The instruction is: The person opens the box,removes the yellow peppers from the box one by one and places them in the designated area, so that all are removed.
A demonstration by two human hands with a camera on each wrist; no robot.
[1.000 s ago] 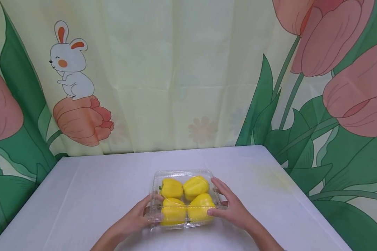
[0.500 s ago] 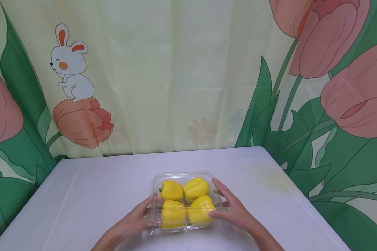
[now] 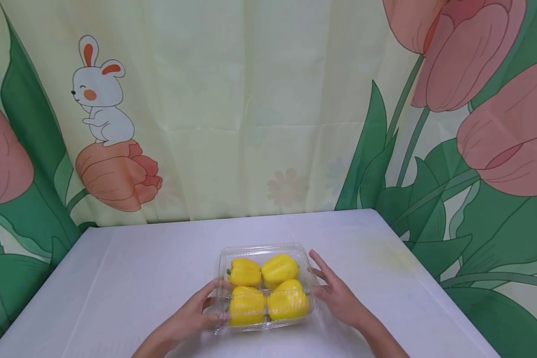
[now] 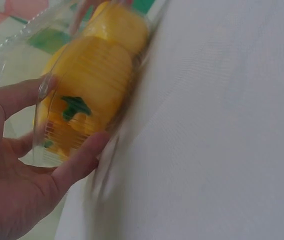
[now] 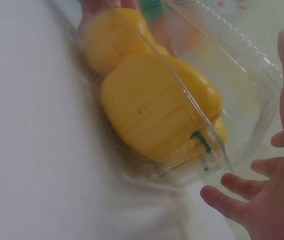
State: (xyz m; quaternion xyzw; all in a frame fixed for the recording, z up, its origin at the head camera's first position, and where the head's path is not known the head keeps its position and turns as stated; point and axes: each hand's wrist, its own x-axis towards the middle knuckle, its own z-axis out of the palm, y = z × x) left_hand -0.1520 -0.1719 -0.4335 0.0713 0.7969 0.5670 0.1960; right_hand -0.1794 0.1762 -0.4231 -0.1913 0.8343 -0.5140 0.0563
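A clear plastic clamshell box [image 3: 260,247] with several yellow bell peppers [image 3: 288,299] inside sits on the table toward the near edge. Its see-through top covers the peppers, and in the left wrist view a green stem [image 4: 75,107] shows through the ribbed side wall. My left hand [image 3: 189,313] grips the box's left side, thumb low at the front and the other fingers farther up the wall. Beside the right wall is my right hand [image 3: 340,298], its fingers spread. From the right wrist view, those fingers [image 5: 227,205] stand just off the plastic, holding nothing.
A white cloth covers the table [image 3: 152,263], whose far edge runs near a hanging curtain [image 3: 259,124]. The curtain is printed with a rabbit [image 3: 103,99] and large pink tulips [image 3: 510,129].
My right hand has let go of the box's front right corner and drawn slightly rightward, its fingers spreading. My left hand keeps its hold, and the box stays nearly in place.
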